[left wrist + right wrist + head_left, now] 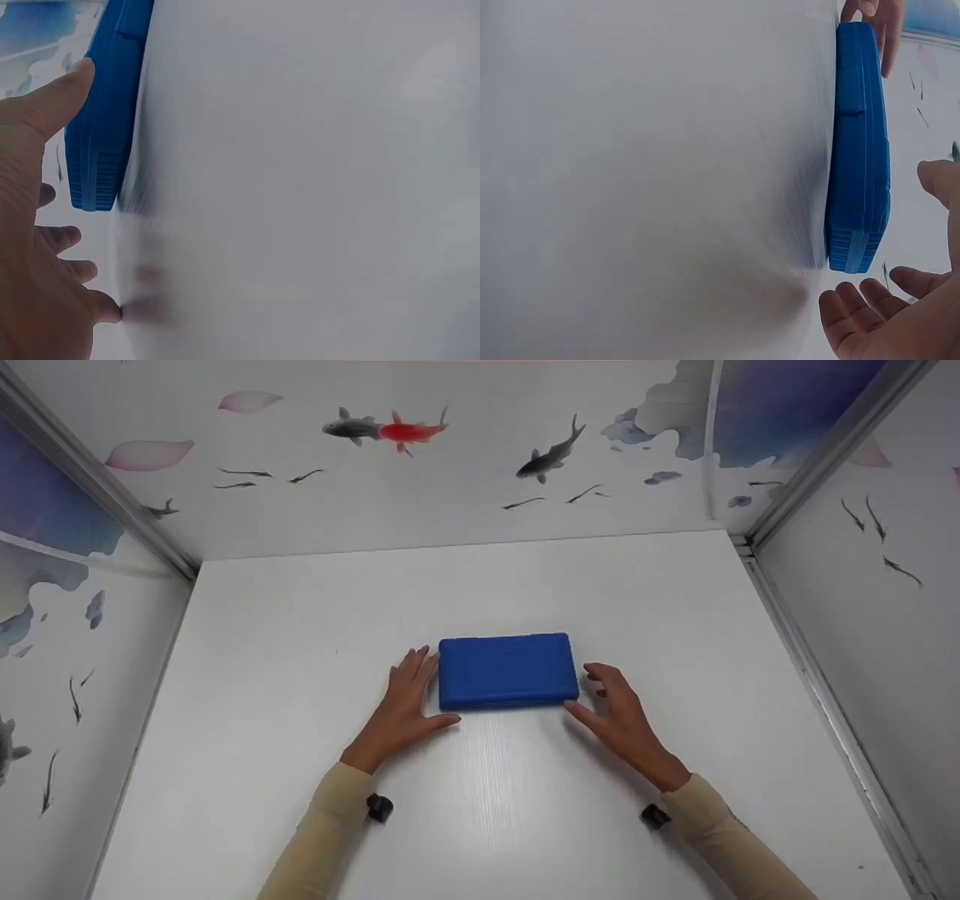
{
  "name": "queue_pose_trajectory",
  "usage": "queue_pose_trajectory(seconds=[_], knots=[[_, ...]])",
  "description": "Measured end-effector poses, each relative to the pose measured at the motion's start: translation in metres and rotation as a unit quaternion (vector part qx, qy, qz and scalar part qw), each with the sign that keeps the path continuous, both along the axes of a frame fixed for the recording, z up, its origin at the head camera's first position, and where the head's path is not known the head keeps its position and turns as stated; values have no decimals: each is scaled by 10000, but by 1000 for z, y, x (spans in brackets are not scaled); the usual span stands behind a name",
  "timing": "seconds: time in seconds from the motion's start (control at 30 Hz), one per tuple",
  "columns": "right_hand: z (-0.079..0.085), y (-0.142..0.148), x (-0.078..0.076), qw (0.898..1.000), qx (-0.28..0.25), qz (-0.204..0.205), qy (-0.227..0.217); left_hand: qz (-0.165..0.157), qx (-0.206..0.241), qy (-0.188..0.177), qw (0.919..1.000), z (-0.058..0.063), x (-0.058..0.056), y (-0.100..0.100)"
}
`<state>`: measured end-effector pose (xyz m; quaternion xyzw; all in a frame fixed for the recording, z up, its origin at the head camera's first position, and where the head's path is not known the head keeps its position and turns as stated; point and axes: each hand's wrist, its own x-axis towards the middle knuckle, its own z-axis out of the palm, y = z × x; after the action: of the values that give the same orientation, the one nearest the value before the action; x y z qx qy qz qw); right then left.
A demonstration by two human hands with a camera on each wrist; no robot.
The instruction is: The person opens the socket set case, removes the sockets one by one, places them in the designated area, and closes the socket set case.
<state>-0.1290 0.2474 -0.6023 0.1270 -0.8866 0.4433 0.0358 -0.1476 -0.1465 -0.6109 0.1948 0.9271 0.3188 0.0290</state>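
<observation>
A blue, flat plastic case [508, 672] with rounded corners lies on the white table [480, 802]. In the left wrist view the case [109, 112] shows a ribbed short end and a seam along its side. My left hand [405, 701] is spread at its left end, thumb by the near left corner. Beyond the right end my right hand [619, 712] stands with fingers apart and loosely bent, thumb close to the near right corner. In the right wrist view the right hand's fingers [855, 307] are apart from the case [859, 150]. Neither hand grips anything.
White panels printed with fish and petals enclose the table: a back wall [450, 510], a left wall [97, 720] and a right wall [855, 607]. Metal rails run along the side edges. A small black device [380, 808] sits at each wrist.
</observation>
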Motion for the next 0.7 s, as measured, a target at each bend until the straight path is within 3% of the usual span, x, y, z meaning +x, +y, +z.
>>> queue_pose_trajectory(seconds=[0.3,0.7], knots=[[-4,-4,-1,9998,-158,-41,-64,-95,-60,155,9998,-10,-12,5],[-9,-7,1,9997,-215,8,-102,-237,-148,202,9994,-12,-23,8]])
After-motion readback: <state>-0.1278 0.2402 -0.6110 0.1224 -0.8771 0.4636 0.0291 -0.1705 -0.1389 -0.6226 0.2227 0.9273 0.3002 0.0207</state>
